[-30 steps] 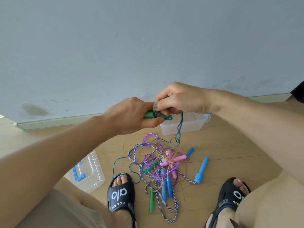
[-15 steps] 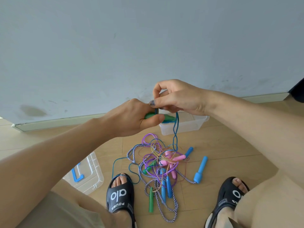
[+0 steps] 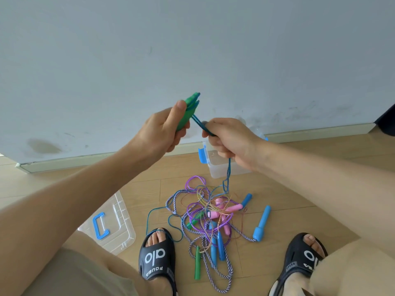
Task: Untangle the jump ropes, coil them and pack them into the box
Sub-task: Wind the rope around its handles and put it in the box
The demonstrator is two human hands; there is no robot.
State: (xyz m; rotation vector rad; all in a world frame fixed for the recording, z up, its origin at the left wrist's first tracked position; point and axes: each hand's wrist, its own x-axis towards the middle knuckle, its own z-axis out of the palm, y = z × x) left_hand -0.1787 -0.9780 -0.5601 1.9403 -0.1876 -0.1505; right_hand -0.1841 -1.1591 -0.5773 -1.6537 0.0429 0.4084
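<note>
Left hand [image 3: 164,129] grips two green handles [image 3: 189,112] raised against the wall; right hand [image 3: 227,137] is closed around the doubled blue cord [image 3: 197,122] running from them, its slack dropping to the heap below. Clear box [image 3: 226,167] stands open by the wall, its lid [image 3: 111,227] apart on the floor. Tangled jump ropes [image 3: 209,214] lie between the sandalled feet. Cord appears thin, light and limp, likely to snag on neighbouring loops; rigid handles offer the surest hold, with the other hand drawing cord through gradually.
</note>
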